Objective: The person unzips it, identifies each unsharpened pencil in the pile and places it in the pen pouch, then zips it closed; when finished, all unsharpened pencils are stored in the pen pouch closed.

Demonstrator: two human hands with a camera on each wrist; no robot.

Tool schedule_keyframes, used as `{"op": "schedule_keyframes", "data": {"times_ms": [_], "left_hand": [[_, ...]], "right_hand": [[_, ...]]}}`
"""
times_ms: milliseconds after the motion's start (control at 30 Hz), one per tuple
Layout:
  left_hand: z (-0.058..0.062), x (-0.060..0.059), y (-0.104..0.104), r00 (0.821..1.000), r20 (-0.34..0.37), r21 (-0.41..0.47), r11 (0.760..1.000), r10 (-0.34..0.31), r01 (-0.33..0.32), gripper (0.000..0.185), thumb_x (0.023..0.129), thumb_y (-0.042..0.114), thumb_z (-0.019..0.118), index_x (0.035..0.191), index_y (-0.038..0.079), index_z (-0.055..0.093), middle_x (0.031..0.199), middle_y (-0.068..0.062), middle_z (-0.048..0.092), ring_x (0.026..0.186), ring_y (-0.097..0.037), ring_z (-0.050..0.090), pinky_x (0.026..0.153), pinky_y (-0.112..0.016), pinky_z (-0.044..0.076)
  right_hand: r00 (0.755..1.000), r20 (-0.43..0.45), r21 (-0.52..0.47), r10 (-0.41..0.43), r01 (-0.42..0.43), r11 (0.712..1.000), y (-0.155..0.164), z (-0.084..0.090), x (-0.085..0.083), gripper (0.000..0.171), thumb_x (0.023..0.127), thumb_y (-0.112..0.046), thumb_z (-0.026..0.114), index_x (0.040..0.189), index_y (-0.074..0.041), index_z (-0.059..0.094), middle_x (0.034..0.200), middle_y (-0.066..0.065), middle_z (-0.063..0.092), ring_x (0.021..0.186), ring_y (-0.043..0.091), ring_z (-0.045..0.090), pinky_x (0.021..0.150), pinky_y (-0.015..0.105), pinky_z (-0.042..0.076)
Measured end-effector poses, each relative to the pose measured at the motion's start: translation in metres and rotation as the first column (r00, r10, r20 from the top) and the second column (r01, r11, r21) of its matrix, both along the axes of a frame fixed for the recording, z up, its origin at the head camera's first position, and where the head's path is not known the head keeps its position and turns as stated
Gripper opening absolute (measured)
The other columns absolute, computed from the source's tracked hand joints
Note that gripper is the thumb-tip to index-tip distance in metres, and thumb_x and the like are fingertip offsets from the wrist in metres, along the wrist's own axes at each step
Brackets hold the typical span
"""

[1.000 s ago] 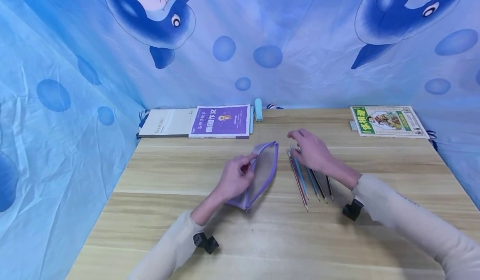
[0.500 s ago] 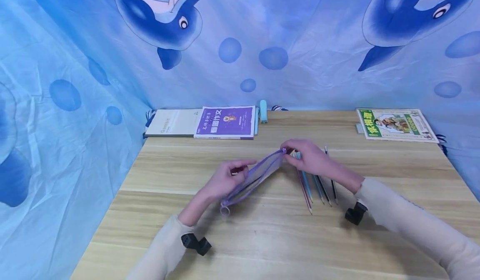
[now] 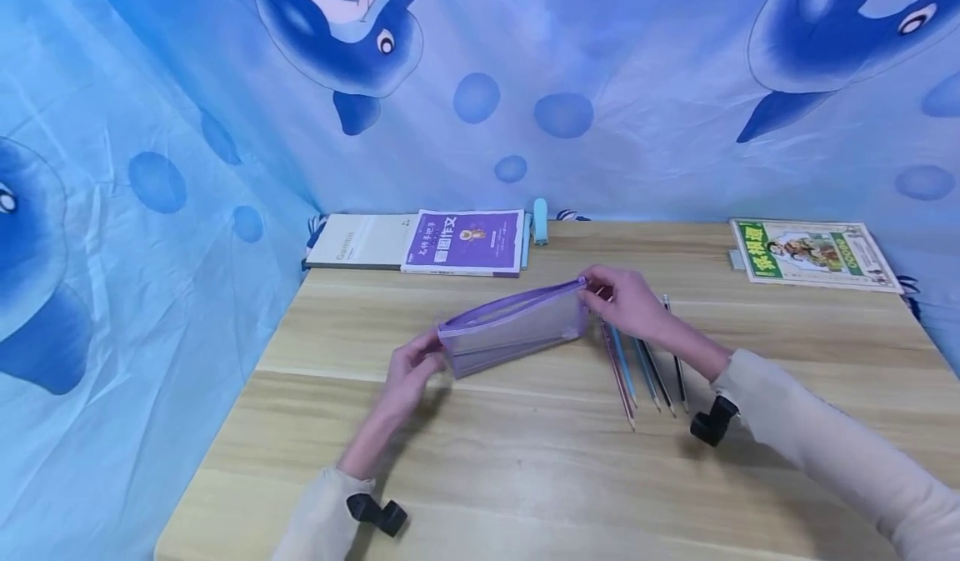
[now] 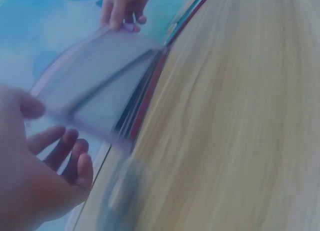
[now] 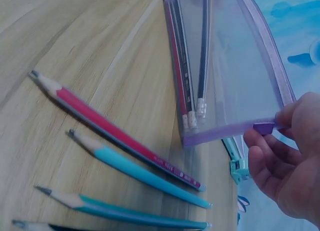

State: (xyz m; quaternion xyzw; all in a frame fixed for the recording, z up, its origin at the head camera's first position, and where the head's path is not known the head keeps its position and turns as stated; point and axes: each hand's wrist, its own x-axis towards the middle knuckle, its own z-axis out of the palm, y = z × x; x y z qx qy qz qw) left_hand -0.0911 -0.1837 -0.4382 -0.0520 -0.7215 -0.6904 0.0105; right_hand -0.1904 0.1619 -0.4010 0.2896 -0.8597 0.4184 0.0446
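Observation:
A translucent pencil case (image 3: 510,340) with purple edging is stretched between both hands, its zip undone along the top. Several pencils lie along its bottom, visible through the side in the right wrist view. My right hand (image 3: 626,303) pinches the zip's right end between thumb and fingers. At the other end, my left hand (image 3: 411,369) holds the upper corner; the left wrist view is blurred there. Just right of the case several loose pencils lie side by side, among them a red one (image 5: 120,133), a light blue one (image 5: 140,173) and a teal one (image 5: 140,216).
At the back left lie a pale book (image 3: 360,240) and a purple book (image 3: 465,242), with a light blue stapler-like item (image 3: 540,221) beside them. A green and white booklet (image 3: 817,252) lies at the back right. A blue dolphin-print curtain (image 3: 637,161) borders the table (image 3: 555,469).
My right hand has left the loose pencils and taken the case's far end. The case has swung round to lie crosswise, while my left hand has shifted to its left end.

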Motion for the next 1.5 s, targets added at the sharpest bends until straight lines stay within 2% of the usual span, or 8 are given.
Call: {"op": "schedule_keyframes", "data": {"times_ms": [133,233,400,467,633,833,1233,1500], "left_hand": [[-0.004,-0.003,0.015,0.996,-0.086,0.023,0.999,0.031,-0.030,0.034,0.088,-0.009,0.060,0.121,-0.018,0.059,0.128,-0.036,0.055,0.115,-0.040,0.058,0.095,-0.030,0.051],[-0.006,-0.002,0.021,0.991,-0.074,0.045,0.993,0.109,-0.106,0.025,0.088,-0.011,0.063,0.111,-0.019,0.062,0.129,-0.035,0.055,0.129,-0.043,0.049,0.098,-0.027,0.048],[-0.008,-0.003,0.022,0.985,-0.082,0.031,0.988,0.153,-0.151,0.019,0.086,-0.012,0.065,0.104,-0.019,0.064,0.124,-0.034,0.058,0.139,-0.043,0.035,0.103,-0.029,0.043],[-0.009,-0.003,0.022,0.984,-0.089,0.039,0.988,0.151,-0.148,0.019,0.086,-0.012,0.066,0.103,-0.020,0.064,0.121,-0.034,0.060,0.137,-0.042,0.039,0.103,-0.028,0.042],[-0.012,-0.003,0.022,0.983,-0.136,0.063,0.991,0.127,-0.119,0.020,0.085,-0.014,0.065,0.104,-0.020,0.065,0.106,-0.028,0.068,0.109,-0.029,0.065,0.096,-0.028,0.050],[-0.015,-0.002,0.022,0.978,-0.182,0.082,0.993,0.101,-0.087,0.025,0.081,-0.018,0.061,0.103,-0.012,0.070,0.099,-0.012,0.072,0.086,-0.014,0.066,0.077,-0.025,0.057],[-0.010,-0.002,0.020,0.974,-0.206,0.061,0.995,0.090,-0.079,0.026,0.084,-0.012,0.066,0.110,-0.015,0.067,0.099,0.000,0.073,0.091,-0.018,0.067,0.081,-0.028,0.056],[-0.007,-0.004,0.022,0.947,-0.296,0.089,0.991,0.122,-0.100,0.022,0.083,-0.015,0.068,0.104,-0.020,0.065,0.099,-0.008,0.072,0.092,-0.015,0.067,0.084,-0.028,0.056]], "right_hand": [[1.000,0.002,0.040,-0.002,0.002,0.999,-0.001,0.000,0.004,0.021,0.090,-0.002,0.068,0.110,0.005,0.065,0.093,0.012,0.069,0.081,0.026,0.065,0.070,0.038,0.057],[0.992,-0.125,0.051,0.022,-0.016,0.999,-0.008,0.003,0.010,0.033,0.085,-0.005,0.072,0.114,0.007,0.063,0.101,0.016,0.067,0.091,0.031,0.064,0.081,0.047,0.055],[0.855,-0.509,0.084,0.102,-0.069,0.994,-0.046,0.020,0.027,0.044,0.078,-0.013,0.076,0.116,0.005,0.062,0.114,0.020,0.064,0.105,0.038,0.058,0.095,0.058,0.043],[0.819,-0.551,0.148,0.157,-0.089,0.985,-0.068,0.029,0.036,0.044,0.081,-0.016,0.075,0.118,0.002,0.062,0.117,0.017,0.063,0.110,0.037,0.056,0.097,0.058,0.042],[0.880,-0.380,0.363,0.284,-0.141,0.921,-0.125,0.046,0.052,0.047,0.088,-0.024,0.073,0.128,-0.004,0.059,0.121,0.009,0.064,0.116,0.029,0.055,0.103,0.049,0.040],[0.920,-0.250,0.515,0.302,-0.138,0.846,-0.173,0.049,0.050,0.051,0.087,-0.031,0.075,0.131,-0.011,0.059,0.119,0.005,0.068,0.105,0.024,0.058,0.097,0.043,0.042],[0.927,-0.174,0.231,0.333,-0.290,0.929,-0.158,0.052,0.041,0.033,0.083,-0.008,0.073,0.116,-0.002,0.068,0.100,0.005,0.071,0.092,0.021,0.060,0.094,0.039,0.045],[0.945,-0.141,0.258,0.295,-0.252,0.933,-0.152,0.044,0.039,0.023,0.081,-0.017,0.077,0.102,-0.007,0.070,0.097,0.002,0.062,0.091,0.022,0.053,0.088,0.041,0.044]]}}
